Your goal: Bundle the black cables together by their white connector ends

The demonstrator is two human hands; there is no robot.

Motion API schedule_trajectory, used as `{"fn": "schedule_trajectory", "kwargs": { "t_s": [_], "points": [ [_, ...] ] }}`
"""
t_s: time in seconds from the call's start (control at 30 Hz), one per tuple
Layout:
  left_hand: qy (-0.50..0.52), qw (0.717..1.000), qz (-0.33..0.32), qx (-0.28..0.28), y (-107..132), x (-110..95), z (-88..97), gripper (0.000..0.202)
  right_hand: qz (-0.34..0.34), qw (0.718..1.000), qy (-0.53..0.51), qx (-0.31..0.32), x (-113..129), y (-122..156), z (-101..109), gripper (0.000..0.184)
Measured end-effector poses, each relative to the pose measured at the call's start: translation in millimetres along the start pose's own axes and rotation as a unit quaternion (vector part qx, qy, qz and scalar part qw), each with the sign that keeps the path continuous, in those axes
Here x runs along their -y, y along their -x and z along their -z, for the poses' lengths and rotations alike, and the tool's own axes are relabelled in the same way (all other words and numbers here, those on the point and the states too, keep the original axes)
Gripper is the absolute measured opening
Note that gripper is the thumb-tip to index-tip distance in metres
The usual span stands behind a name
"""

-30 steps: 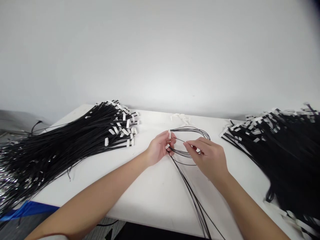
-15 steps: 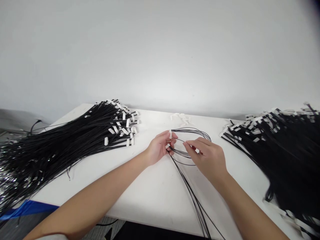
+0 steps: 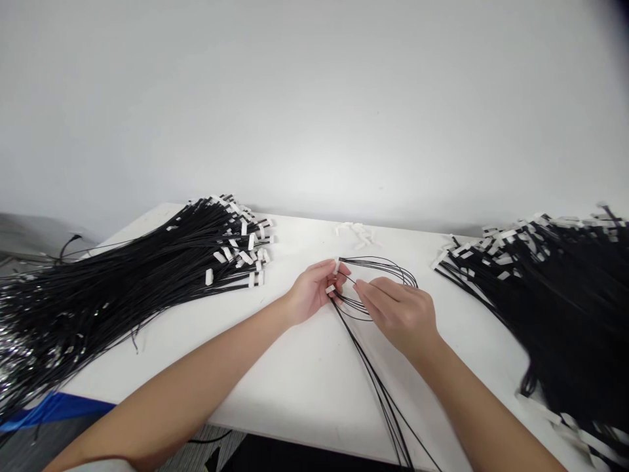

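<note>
1. My left hand [image 3: 307, 298] is closed on the upper white connector [image 3: 337, 265], gripping it between thumb and fingers just above the white table [image 3: 289, 387].
2. That connector stands nearly upright in the view, its top leaning a touch to the right; a set of looped black wires [image 3: 393, 265] leaves it and curves round to the right, behind my other hand.
3. My right hand [image 3: 405, 314] is pinching a single black wire [image 3: 348, 278] between thumb and fingertips.
4. The relation that matters most, as I judge it: the upper connector lies to the left of my right fingertips and slightly farther from me. The bit of wire between runs that same way, leftward and a little up, so its line crosses the connector's long axis rather than following it.
5. My left hand is plainly the nearer one to the connector, being on it; my right is just beside, with only that short wire between (whether its tip touches the plastic, I can't tell).
6. The lower white connector [image 3: 330, 289] sits at my left fingers too, below the first, with wires running right from it.
7. Longer trailing wires [image 3: 368, 364] slant from beneath my left hand down towards the table's near edge.
</note>
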State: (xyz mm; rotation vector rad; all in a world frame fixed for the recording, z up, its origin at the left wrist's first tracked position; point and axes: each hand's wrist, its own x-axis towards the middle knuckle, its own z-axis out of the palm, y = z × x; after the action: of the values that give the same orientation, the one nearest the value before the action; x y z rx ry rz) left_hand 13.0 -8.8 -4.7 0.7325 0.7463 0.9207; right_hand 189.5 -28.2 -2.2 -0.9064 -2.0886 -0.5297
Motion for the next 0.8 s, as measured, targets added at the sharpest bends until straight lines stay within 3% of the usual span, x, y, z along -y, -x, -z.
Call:
{"fn": "schedule_trajectory", "kwargs": {
  "t_s": [0.4,0.8],
  "points": [
    [-0.019,1.0,-0.008,0.02,3.2,0.2,-3.6,0.025,-0.021,1.0,-0.006,0.008,4.9,-3.3,0.0,0.017],
    [-0.027,0.999,0.0,0.023,3.1,1.2,-3.1,0.023,-0.009,1.0,-0.003,0.0,10.4,-8.5,-0.4,0.009]
  ]
}}
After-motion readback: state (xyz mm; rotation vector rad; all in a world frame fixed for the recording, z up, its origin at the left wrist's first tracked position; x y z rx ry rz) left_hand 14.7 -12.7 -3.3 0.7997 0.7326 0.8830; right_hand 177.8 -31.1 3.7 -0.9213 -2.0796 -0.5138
